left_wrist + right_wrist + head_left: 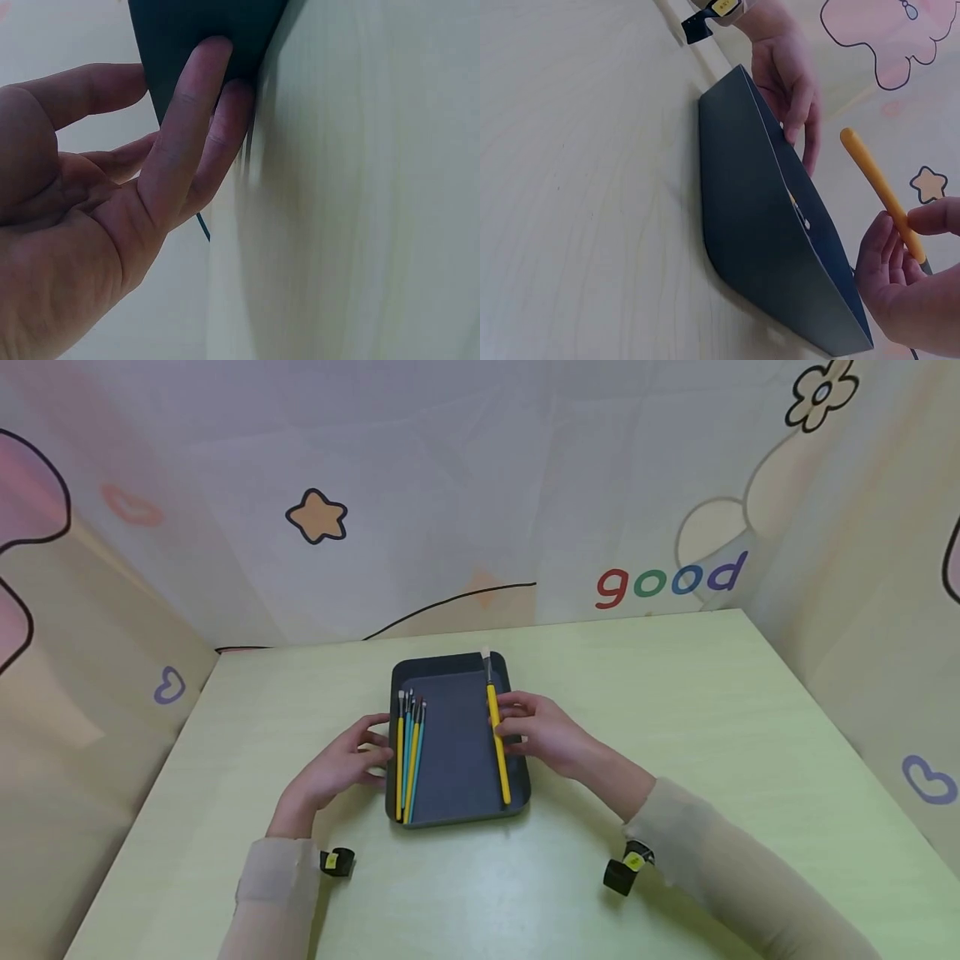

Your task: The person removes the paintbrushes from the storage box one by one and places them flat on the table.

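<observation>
A dark grey rectangular tray (457,777) rests on the table. My left hand (347,764) holds its left wall. In the left wrist view the fingertips (214,52) touch the outer wall and the thumb tip is hidden behind the rim. Several slim paintbrushes (408,760), yellow-handled and blue-handled, lie side by side along the tray's left side, bristles toward the back. Over the tray's right side, my right hand (543,731) pinches a thicker yellow paintbrush (498,760), its pale bristles pointing to the back. The right wrist view shows this brush raised above the rim.
The pale green table (675,693) extends on both sides of the tray. Printed cloth walls (450,485) stand behind it and at left and right. Small black cameras (341,862) are strapped at both wrists, over pale sleeves.
</observation>
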A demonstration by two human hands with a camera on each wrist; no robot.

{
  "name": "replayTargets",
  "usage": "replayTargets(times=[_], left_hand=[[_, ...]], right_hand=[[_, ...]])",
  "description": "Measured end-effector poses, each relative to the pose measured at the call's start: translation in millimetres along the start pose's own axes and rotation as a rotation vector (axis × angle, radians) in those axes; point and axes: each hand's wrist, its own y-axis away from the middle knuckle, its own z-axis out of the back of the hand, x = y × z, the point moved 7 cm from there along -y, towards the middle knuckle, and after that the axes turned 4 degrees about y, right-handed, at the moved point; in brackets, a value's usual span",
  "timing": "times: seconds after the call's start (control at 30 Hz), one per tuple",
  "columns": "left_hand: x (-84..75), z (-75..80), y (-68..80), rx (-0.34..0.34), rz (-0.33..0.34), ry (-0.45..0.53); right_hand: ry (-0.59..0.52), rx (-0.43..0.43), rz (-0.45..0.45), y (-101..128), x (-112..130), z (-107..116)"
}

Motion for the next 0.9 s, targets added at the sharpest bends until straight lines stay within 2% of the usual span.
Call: replayTargets(times=[0.33,0.5,0.9], left_hand=[[0.0,1.3,-1.5,-0.019,-0.012,0.012],[2.0,3.9,-2.8,-0.024,-0.012,0.042],[2.0,6.3,-3.2,-0.022,-0.011,0.094]], right_hand=[[-0.001,-0.027,-0.007,1,-7,28],[0.002,-0.071,-0.016,-1,-12,45],[0.091,-0.133,-0.060,-8,-25,77]])
